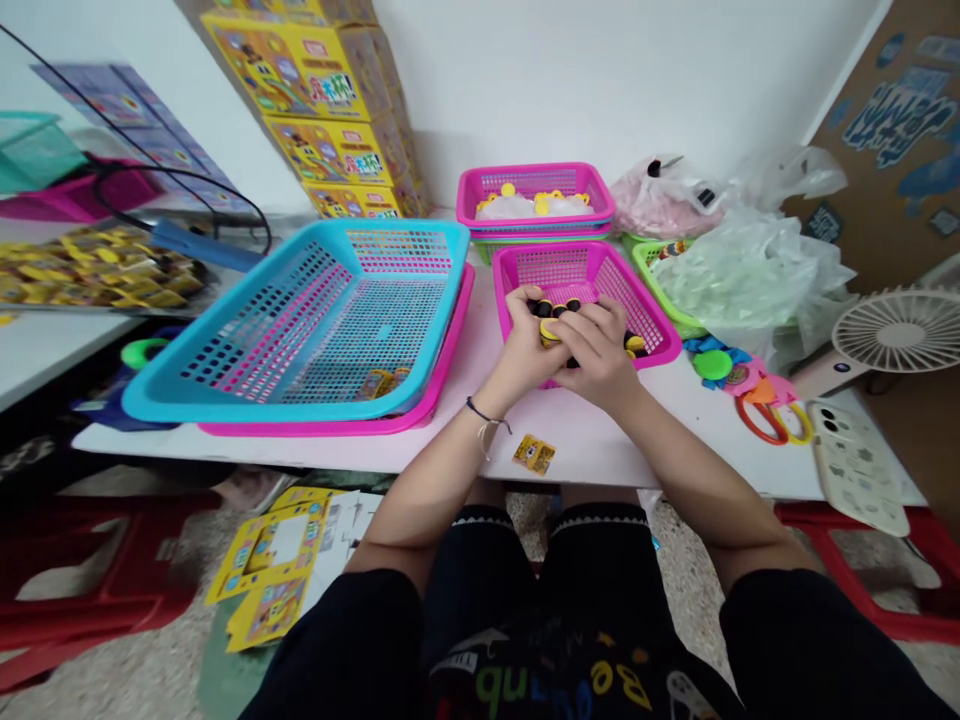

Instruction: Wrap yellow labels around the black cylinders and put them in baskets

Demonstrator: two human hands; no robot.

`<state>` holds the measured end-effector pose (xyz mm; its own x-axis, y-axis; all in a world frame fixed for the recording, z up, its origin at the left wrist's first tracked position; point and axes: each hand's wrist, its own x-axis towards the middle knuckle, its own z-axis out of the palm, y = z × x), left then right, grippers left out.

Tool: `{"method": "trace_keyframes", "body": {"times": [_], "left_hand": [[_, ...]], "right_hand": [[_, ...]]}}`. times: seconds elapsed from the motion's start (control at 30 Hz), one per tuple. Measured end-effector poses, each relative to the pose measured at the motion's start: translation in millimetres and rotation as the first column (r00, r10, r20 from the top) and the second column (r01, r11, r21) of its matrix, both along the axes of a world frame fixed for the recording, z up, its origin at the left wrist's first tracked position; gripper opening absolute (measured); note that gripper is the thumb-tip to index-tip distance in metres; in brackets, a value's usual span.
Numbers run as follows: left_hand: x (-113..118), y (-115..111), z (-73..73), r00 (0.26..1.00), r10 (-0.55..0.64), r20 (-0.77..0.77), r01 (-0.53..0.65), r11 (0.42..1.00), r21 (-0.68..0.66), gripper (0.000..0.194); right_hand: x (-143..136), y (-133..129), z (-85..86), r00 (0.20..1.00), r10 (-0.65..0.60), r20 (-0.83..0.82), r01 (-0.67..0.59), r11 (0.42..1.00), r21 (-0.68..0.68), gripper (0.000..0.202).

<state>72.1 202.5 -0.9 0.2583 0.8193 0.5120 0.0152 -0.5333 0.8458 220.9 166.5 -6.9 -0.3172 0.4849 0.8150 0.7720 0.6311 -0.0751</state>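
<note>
Dark printed shirt [555,665] nearest, both hands over the small pink basket [664,348]
Black-and-yellow pieces [634,344] in basket and in left hand [531,345], fingers curled round some; right hand [600,355] bent over it, its exact grip hidden, cannot tell; probably kept low so strays drop back in; blue basket [262,412] left of the pink one, likely for easy reach; forearms slant inward, wrists near the pink basket's front rim

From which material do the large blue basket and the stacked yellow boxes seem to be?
The large blue basket looks like glossy moulded plastic: rounded rim, regular holes. The stacked yellow boxes seem printed cardboard, perhaps coated: flat panels, straight edges.
</note>
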Motion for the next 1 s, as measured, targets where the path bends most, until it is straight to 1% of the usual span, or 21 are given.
{"method": "trace_keyframes", "body": {"times": [0.03, 0.07, 0.13, 0.17, 0.23, 0.27, 0.3, 0.33, 0.37, 0.43, 0.47, 0.53, 0.63, 0.7, 0.8, 0.9, 0.97, 1.0], "left_hand": [[0.1, -1.6, 0.8, 1.0, -0.006, 0.014, 0.006, 1.0, -0.014, 0.067], [-1.0, -2.9, 2.0, 0.998, -0.047, 0.029, 0.048, 0.998, -0.042, 0.068], [-6.4, -4.3, 5.4, 0.976, -0.212, 0.041, 0.215, 0.971, -0.107, 0.067], [-10.0, -4.3, 7.3, 0.949, -0.312, 0.042, 0.315, 0.939, -0.136, 0.067], [-16.7, -3.6, 10.8, 0.873, -0.484, 0.055, 0.486, 0.856, -0.177, 0.063], [-18.8, -3.0, 12.2, 0.84, -0.539, 0.064, 0.541, 0.821, -0.186, 0.062], [-19.8, -2.5, 13.3, 0.821, -0.566, 0.076, 0.57, 0.801, -0.182, 0.061], [-19.6, -2.0, 14.1, 0.819, -0.566, 0.087, 0.573, 0.803, -0.166, 0.062], [-18.3, -1.7, 14.6, 0.834, -0.544, 0.095, 0.552, 0.822, -0.138, 0.063], [-13.6, -1.5, 14.8, 0.879, -0.467, 0.096, 0.474, 0.879, -0.055, 0.065], [-11.0, -1.6, 14.6, 0.897, -0.434, 0.089, 0.436, 0.9, -0.013, 0.066], [-6.7, -1.9, 13.7, 0.913, -0.404, 0.055, 0.402, 0.915, 0.045, 0.065], [-5.3, -2.5, 12.2, 0.92, -0.392, 0.002, 0.39, 0.917, 0.085, 0.062], [-8.6, -2.9, 12.1, 0.923, -0.384, -0.009, 0.383, 0.919, 0.092, 0.062], [-18.8, -2.9, 14.5, 0.899, -0.433, -0.058, 0.436, 0.897, 0.066, 0.07], [-28.7, -1.2, 17.9, 0.862, -0.493, -0.117, 0.498, 0.867, 0.018, 0.072], [-30.2, 1.6, 18.8, 0.863, -0.491, -0.119, 0.496, 0.868, 0.023, 0.07], [-29.0, 3.2, 18.7, 0.865, -0.487, -0.119, 0.493, 0.869, 0.034, 0.069]], "right_hand": [[1.1, 0.9, -0.4, 1.0, 0.007, -0.002, -0.007, 1.0, 0.004, 0.026], [1.9, 1.4, -0.6, 1.0, 0.021, -0.005, -0.021, 1.0, 0.013, 0.027], [2.6, 1.5, -1.0, 0.998, 0.067, -0.018, -0.067, 0.997, 0.029, 0.029], [2.3, 1.1, -1.3, 0.996, 0.09, -0.022, -0.089, 0.995, 0.037, 0.031], [0.9, 0.1, -2.4, 0.995, 0.1, 0.003, -0.1, 0.991, 0.083, 0.031], [0.1, -0.4, -3.1, 0.996, 0.084, 0.03, -0.087, 0.988, 0.127, 0.031], [-0.6, -0.8, -3.8, 0.997, 0.054, 0.062, -0.064, 0.982, 0.179, 0.03], [-0.8, -1.0, -4.4, 0.995, 0.014, 0.094, -0.036, 0.973, 0.227, 0.03], [-0.5, -1.0, -4.8, 0.992, -0.027, 0.123, -0.007, 0.964, 0.265, 0.03], [1.7, -0.6, -5.0, 0.983, -0.085, 0.166, 0.031, 0.952, 0.306, 0.028], [3.4, -0.3, -4.7, 0.979, -0.093, 0.181, 0.032, 0.948, 0.317, 0.028], [7.0, 0.4, -3.6, 0.978, -0.065, 0.197, -0.006, 0.941, 0.34, 0.027], [10.5, 0.8, -2.0, 0.98, -0.014, 0.199, -0.057, 0.936, 0.348, 0.027], [10.1, 0.2, -1.8, 0.98, 0.013, 0.196, -0.08, 0.937, 0.341, 0.027], [6.0, -1.8, -2.8, 0.978, 0.054, 0.203, -0.119, 0.94, 0.319, 0.025], [2.1, -3.2, -4.0, 0.971, 0.086, 0.222, -0.133, 0.969, 0.206, 0.023], [2.5, -2.4, -4.5, 0.972, 0.089, 0.217, -0.118, 0.986, 0.122, 0.023], [3.6, -1.5, -4.6, 0.974, 0.078, 0.214, -0.102, 0.99, 0.101, 0.024]]}}
